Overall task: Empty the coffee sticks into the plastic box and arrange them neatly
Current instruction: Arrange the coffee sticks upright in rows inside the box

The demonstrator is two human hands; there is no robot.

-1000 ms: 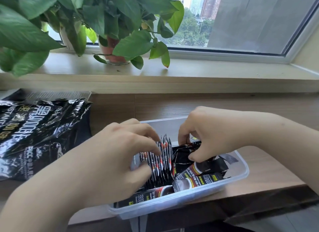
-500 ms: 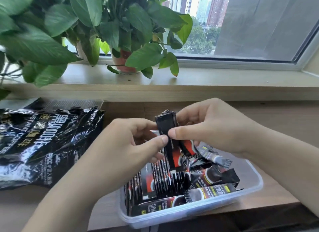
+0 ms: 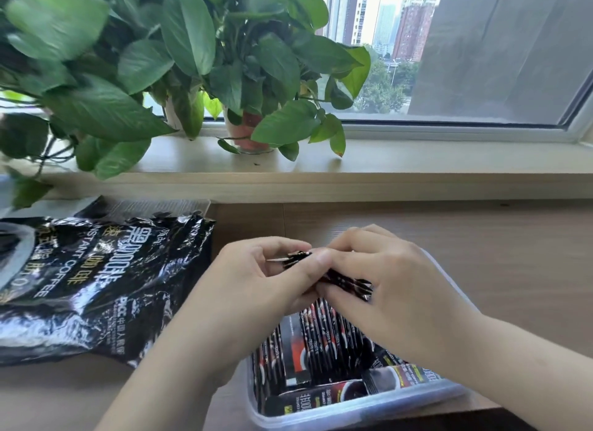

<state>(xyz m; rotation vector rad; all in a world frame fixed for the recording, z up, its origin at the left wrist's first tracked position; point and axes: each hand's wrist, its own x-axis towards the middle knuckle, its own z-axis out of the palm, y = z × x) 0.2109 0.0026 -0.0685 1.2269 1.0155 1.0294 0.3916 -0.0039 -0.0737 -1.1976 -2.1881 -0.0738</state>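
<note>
Your left hand and your right hand meet above the far part of the plastic box. Together they hold a small bundle of coffee sticks in the air. The bundle lies almost flat, a little lower at your right side, and it shows you the thin edges of the sticks.

The fingers of your left hand are curled round the left end of the bundle. The right hand is curled over the rest, and the right end of the bundle comes out from this grip. Both hands are closed on the bundle.

The plastic box is clear and stands on the wooden surface, at its near edge, just below your hands. Inside, a row of standing sticks is packed close together in the left and middle part. A few flat sticks lie along the near wall, and some more at the right side.

A black coffee bag, crumpled and shiny, lies flat on the surface at the left of the box, beside your left forearm. Behind it, potted plants stand on the windowsill, under the window.
</note>
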